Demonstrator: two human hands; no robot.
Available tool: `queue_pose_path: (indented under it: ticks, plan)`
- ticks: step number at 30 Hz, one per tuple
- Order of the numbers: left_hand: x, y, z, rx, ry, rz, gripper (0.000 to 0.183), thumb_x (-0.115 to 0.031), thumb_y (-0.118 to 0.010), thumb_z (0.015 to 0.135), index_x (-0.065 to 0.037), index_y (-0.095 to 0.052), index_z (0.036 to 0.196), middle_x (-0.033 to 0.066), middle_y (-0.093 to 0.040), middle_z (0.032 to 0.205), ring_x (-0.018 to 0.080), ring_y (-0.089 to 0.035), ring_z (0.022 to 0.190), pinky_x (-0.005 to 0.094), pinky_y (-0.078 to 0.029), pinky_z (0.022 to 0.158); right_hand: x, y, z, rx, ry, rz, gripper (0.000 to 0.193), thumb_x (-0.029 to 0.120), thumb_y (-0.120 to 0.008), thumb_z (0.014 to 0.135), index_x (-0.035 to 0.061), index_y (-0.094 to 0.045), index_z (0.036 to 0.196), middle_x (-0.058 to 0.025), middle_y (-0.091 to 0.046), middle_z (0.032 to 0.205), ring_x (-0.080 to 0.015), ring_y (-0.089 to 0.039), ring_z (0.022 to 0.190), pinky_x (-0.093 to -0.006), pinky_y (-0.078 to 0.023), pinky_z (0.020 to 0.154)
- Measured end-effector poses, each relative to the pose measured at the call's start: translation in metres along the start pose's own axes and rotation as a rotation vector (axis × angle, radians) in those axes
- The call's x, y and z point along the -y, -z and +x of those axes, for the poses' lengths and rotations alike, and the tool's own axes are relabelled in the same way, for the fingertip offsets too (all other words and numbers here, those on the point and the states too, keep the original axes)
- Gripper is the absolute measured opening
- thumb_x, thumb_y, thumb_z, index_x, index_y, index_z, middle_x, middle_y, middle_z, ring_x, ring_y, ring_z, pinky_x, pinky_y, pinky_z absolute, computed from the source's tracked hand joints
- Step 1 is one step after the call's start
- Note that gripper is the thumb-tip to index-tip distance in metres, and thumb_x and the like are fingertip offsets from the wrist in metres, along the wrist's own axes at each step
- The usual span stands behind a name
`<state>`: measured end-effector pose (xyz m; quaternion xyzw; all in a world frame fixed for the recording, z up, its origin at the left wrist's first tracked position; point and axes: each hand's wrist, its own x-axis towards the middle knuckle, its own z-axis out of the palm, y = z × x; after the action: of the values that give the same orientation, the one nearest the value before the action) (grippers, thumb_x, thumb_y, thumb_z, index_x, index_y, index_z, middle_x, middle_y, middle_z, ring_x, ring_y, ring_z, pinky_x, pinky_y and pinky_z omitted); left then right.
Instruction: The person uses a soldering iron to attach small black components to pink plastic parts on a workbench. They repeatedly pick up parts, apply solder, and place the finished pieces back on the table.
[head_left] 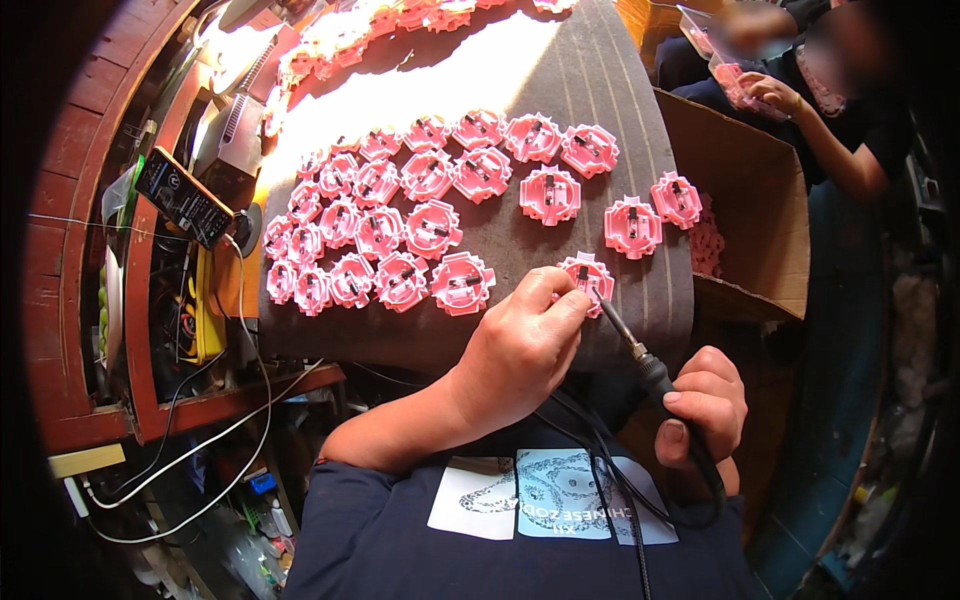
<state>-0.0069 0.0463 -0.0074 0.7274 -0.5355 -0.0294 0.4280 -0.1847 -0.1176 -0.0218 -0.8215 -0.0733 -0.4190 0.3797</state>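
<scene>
From here, the pink shell (600, 280) near the front of the table (400, 343) looks light and stiff, best held by its rim. The left hand (525, 335) pinches its side; the right hand (712, 400) grips a soldering iron (654, 372).

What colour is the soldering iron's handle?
The handle of the soldering iron in the right hand is black, seen best in the head view.

Lit phone (185, 197), tilted, at left; yellow object (209, 322) below; red wooden planks (60, 270), far left

The right grip (708, 405) holds a soldering iron (652, 371).
</scene>
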Motion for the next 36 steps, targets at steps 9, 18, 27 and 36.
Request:
queue_pose_path:
  ticks: [9,18,27,36]
  plan:
    - [-0.0025,0.0009,0.0028,0.012,-0.007,0.015,0.029,0.011,-0.074,0.086,0.000,-0.069,0.112,0.0176,-0.066,0.110,0.0362,-0.072,0.094,0.0420,-0.060,0.077,0.0017,0.0003,0.0022,0.018,0.017,-0.015,0.029,0.007,-0.070,0.074,0.0060,-0.063,0.102,-0.0044,-0.058,0.067,-0.0228,-0.051,0.055,-0.0372,-0.038,0.053]
    - [0.0004,0.0008,0.0023,0.009,-0.064,0.048,0.028,0.011,-0.072,0.085,0.004,-0.067,0.112,0.0187,-0.063,0.110,0.0370,-0.070,0.091,0.0425,-0.060,0.075,0.0041,0.0010,0.0039,0.016,0.009,-0.025,0.029,0.006,-0.069,0.073,0.0061,-0.064,0.102,-0.0039,-0.057,0.068,-0.0224,-0.050,0.055,-0.0372,-0.037,0.053]
    - [-0.0018,0.0005,0.0015,0.007,0.001,0.020,0.028,0.012,-0.074,0.086,0.000,-0.070,0.111,0.0175,-0.067,0.109,0.0364,-0.072,0.094,0.0417,-0.060,0.077,0.0043,0.0022,0.0027,0.029,0.012,-0.028,0.027,0.008,-0.071,0.075,0.0061,-0.065,0.101,-0.0036,-0.058,0.071,-0.0221,-0.051,0.057,-0.0370,-0.037,0.053]
    - [0.0011,-0.0011,0.0025,0.014,-0.074,0.045,0.030,0.012,-0.071,0.083,0.004,-0.066,0.111,0.0193,-0.063,0.111,0.0372,-0.070,0.091,0.0421,-0.061,0.076,-0.0008,-0.0064,0.0076,-0.068,-0.012,-0.106,0.028,0.006,-0.074,0.096,0.0017,-0.065,0.122,-0.0147,-0.065,0.094,-0.0274,-0.061,0.070,-0.0384,-0.050,0.060]
